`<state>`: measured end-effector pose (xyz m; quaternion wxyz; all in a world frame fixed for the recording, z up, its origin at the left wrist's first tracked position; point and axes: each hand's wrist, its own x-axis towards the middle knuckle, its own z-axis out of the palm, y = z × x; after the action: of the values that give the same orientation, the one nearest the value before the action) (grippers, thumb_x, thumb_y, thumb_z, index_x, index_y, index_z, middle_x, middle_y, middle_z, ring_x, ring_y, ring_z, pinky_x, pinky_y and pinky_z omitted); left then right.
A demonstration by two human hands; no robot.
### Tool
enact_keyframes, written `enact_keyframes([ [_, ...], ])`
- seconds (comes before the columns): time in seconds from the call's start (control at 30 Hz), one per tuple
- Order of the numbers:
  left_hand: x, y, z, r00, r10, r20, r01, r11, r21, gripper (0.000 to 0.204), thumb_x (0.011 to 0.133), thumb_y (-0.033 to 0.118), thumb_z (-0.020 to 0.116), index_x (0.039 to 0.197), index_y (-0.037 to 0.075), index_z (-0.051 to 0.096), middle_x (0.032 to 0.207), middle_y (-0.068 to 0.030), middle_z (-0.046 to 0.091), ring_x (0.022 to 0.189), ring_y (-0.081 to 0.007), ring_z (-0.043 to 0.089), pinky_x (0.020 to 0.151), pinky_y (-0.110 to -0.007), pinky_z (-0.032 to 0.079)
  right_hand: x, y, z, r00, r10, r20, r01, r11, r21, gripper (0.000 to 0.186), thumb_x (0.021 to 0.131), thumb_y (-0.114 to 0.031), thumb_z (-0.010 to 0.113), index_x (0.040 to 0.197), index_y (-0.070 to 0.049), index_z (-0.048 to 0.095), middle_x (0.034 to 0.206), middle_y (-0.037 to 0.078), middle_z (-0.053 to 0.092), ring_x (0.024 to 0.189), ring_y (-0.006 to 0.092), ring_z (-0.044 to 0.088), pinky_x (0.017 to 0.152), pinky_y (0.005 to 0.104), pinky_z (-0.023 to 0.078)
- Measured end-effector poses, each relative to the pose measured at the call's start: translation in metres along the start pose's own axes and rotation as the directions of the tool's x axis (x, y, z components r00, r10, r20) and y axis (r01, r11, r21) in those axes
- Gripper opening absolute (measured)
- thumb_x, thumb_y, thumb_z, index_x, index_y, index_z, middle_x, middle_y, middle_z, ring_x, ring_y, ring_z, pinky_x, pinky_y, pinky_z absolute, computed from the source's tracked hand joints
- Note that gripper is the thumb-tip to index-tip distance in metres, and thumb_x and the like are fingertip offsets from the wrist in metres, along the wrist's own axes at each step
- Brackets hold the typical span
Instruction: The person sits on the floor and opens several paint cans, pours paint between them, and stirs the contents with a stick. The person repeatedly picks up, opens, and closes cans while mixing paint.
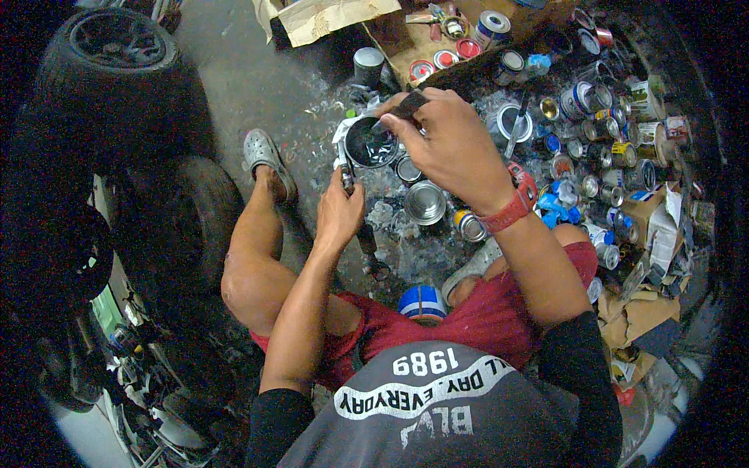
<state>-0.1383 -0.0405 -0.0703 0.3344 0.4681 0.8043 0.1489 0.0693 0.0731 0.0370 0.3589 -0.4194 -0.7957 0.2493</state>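
Observation:
My left hand [341, 210] is closed round a black-and-silver handle [346, 176], which looks like part of a spray gun. Against its upper end is a round cup [371, 142] with glossy black liquid inside. Above the cup, my right hand [449, 140] pinches a flat stirring tool [410, 104] with a dark brown grip. The tool's pale lower part points down toward the liquid; whether its tip is dipped in, I cannot tell. Just below the cup stand a small open can [407, 168] and a wider bare metal can [425, 203].
Several paint cans [585, 97] crowd the floor at right, near an open white-rimmed can [514, 122] with a stick across it. A cardboard box [437, 47] with red-lidded tins lies beyond. Tyres [117, 43] stand at left. A blue-and-white can [422, 303] sits between my legs.

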Motion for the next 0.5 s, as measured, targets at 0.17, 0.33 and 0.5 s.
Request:
enact_keyframes([
  [0.17,0.003,-0.007,0.003,0.995,0.094,-0.019,-0.094,0.996,-0.003,0.057,0.097,0.031,0.064,0.139,-0.006,0.056,0.111,-0.0341,0.072,0.107,-0.0496,0.07,0.094,-0.053,0.054,-0.001,-0.006,-0.004,0.998,0.025,0.055,-0.024,1.0,-0.016,0.034,0.097,-0.032,0.068,0.087,0.0,0.071,0.083,0.023,0.068,0.085,0.0436,0.068,0.077,0.0541,0.055],
  [0.33,0.017,-0.036,0.008,0.981,0.18,-0.07,-0.179,0.983,0.032,0.054,0.095,0.03,0.07,0.134,-0.005,0.059,0.113,-0.0338,0.072,0.108,-0.0493,0.07,0.094,-0.052,0.054,-0.002,0.001,0.004,0.987,-0.149,-0.058,0.144,0.986,-0.087,0.028,0.094,-0.028,0.067,0.088,-0.001,0.071,0.078,0.023,0.07,0.076,0.0462,0.07,0.072,0.0569,0.057],
  [0.5,0.014,-0.028,0.001,0.981,0.19,-0.023,-0.188,0.98,0.07,0.057,0.096,0.029,0.071,0.135,-0.011,0.058,0.124,-0.0354,0.068,0.118,-0.0447,0.067,0.101,-0.046,0.051,0.0,0.007,0.02,0.981,-0.151,-0.123,0.15,0.989,-0.016,0.024,0.088,-0.025,0.067,0.085,-0.003,0.075,0.079,0.023,0.073,0.076,0.0432,0.074,0.071,0.0538,0.061],
])
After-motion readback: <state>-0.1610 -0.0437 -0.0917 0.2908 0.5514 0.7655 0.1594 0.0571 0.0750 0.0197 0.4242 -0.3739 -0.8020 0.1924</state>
